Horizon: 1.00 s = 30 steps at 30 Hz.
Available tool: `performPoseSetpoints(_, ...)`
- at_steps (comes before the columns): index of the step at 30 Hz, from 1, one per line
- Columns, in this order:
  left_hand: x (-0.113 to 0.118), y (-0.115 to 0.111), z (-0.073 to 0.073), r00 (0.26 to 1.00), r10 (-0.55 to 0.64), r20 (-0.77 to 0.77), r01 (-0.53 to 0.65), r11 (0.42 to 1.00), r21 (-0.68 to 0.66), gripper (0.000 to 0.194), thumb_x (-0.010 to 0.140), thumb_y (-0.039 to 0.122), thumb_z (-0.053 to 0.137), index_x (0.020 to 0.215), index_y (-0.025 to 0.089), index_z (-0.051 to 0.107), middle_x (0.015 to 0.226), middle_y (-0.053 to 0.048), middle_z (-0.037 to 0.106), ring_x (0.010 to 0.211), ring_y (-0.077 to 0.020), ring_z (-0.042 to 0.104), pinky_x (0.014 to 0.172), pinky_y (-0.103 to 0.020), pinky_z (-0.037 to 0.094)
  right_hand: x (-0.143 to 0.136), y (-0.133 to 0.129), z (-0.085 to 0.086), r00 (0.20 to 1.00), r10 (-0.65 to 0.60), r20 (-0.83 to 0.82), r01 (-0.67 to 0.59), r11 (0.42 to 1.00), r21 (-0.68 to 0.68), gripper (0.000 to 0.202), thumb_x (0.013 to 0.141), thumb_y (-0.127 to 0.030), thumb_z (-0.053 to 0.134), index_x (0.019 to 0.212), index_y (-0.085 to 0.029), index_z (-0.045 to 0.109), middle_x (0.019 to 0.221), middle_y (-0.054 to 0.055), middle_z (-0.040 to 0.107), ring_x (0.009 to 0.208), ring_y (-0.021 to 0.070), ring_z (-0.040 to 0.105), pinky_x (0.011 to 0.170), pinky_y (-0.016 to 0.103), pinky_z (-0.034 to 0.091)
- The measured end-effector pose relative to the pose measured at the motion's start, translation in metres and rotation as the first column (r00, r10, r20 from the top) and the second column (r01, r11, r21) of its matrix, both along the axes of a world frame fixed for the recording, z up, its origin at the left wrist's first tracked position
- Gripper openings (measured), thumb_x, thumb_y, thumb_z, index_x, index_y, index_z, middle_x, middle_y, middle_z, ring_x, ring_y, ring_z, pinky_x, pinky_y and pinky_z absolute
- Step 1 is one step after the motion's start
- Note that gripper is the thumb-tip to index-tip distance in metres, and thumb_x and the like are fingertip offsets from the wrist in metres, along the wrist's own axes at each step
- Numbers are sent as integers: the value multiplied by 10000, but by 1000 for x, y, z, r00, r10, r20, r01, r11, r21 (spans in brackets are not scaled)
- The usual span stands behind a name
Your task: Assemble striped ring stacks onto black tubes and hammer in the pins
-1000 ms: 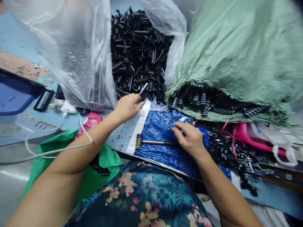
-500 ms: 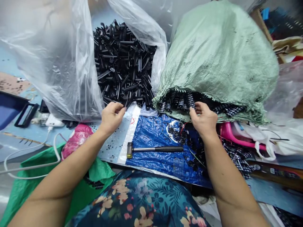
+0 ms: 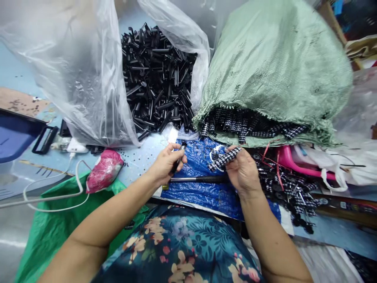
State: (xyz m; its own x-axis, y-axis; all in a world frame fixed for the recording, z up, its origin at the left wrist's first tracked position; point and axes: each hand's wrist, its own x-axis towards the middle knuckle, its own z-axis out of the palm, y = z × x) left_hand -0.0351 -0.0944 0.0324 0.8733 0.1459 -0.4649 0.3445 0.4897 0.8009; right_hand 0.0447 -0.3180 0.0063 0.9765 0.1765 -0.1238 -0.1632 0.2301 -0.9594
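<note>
Over the blue sheet (image 3: 203, 202), my left hand (image 3: 167, 163) is closed around a black plastic tube-like piece (image 3: 178, 162), with its upper end showing past the fingers. My right hand (image 3: 243, 169) grips a black-and-white checkered strip piece (image 3: 225, 158), which points left toward the other hand. Beneath both hands lies a hammer (image 3: 210, 179), its head partly hidden by my left hand. A pile of similar black pieces (image 3: 159, 78) fills the clear plastic bag (image 3: 108, 78). More checkered pieces (image 3: 235, 122) show in the mouth of the pale green woven sack (image 3: 279, 67).
Loose checkered pieces and black discs (image 3: 294, 192) are heaped at the right, beside a pink plastic handle (image 3: 288, 159). On the left are a pink wrapped bundle (image 3: 104, 171), a white cable (image 3: 78, 184), a green bag (image 3: 55, 232) and a blue tray (image 3: 17, 137).
Both hands have drawn back from the bag and the sack toward each other over the blue sheet. The left now holds a black piece, the right a checkered one.
</note>
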Motion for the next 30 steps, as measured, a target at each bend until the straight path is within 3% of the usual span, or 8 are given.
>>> performPoseSetpoints(7, -13, -27, -11, 994, -43, 98, 34, 995, 98, 396, 885, 508, 634, 1088, 172, 578, 664, 38, 628, 408, -54, 477, 424, -196, 278, -30, 34, 12, 928, 225, -298, -161, 961, 227, 457, 904, -711, 518, 969, -263, 581, 633, -72, 466, 453, 85, 402, 443, 225, 394)
performPoseSetpoints(11, -15, -37, -11, 991, -82, 107, 50, 963, 265, 352, 903, 526, 610, 908, 175, 585, 670, 33, 595, 437, -54, 441, 447, -224, 294, -40, 40, 15, 934, 183, -308, -97, 957, 273, 432, 918, -681, 532, 1017, -268, 613, 577, -91, 419, 404, 61, 322, 403, 199, 316)
performPoseSetpoints(16, -8, -58, -11, 965, -144, 219, 35, 900, 435, 288, 729, 376, 828, 827, 173, 648, 750, 16, 602, 661, -104, 492, 627, -262, 401, -44, 50, 6, 980, 69, -187, -35, 983, 179, 408, 949, -616, 499, 985, -239, 650, 904, 31, 680, 774, 167, 674, 714, 346, 578)
performPoseSetpoints(19, -7, -58, -11, 958, -188, 215, 69, 883, 463, 254, 773, 370, 780, 748, 165, 633, 669, 32, 526, 626, -100, 423, 593, -263, 348, -43, 45, -4, 992, 118, 47, -116, 992, -40, 478, 967, -606, 475, 1224, -235, 632, 1224, 117, 671, 1137, 271, 667, 941, 477, 571)
performPoseSetpoints(21, -9, -50, -10, 964, -178, 199, 77, 899, 431, 288, 787, 393, 768, 727, 160, 608, 650, 39, 487, 615, -94, 396, 573, -256, 321, -42, 34, -11, 918, 213, 335, -127, 957, -260, 733, 888, -649, 602, 1481, -247, 447, 1476, 162, 513, 1409, 336, 479, 1058, 550, 513)
performPoseSetpoints(24, -14, -39, -8, 965, -197, 174, 123, 924, 362, 353, 770, 436, 791, 725, 155, 582, 648, 46, 459, 608, -85, 376, 553, -242, 305, -38, 17, -19, 637, 448, 627, -59, 840, -539, 1134, 731, -597, 809, 1613, -277, 172, 1655, 168, 249, 1543, 382, 237, 1134, 606, 439)
performPoseSetpoints(27, -18, -35, -7, 965, -207, 162, 144, 932, 332, 390, 809, 501, 747, 757, 155, 576, 652, 46, 455, 584, -79, 376, 534, -237, 303, -35, 9, -19, 459, 543, 703, 29, 782, -623, 1048, 792, -425, 813, 1616, -261, 186, 1607, 161, 373, 1478, 353, 390, 1144, 572, 456)
performPoseSetpoints(30, -20, -41, -8, 980, -135, 148, 78, 937, 340, 468, 955, 605, 494, 844, 159, 586, 678, 26, 502, 548, -83, 394, 523, -249, 325, -37, 9, -13, 402, 514, 758, 122, 790, -601, 1031, 787, -414, 818, 1606, -189, 234, 1537, 178, 473, 1407, 341, 489, 1127, 527, 498)
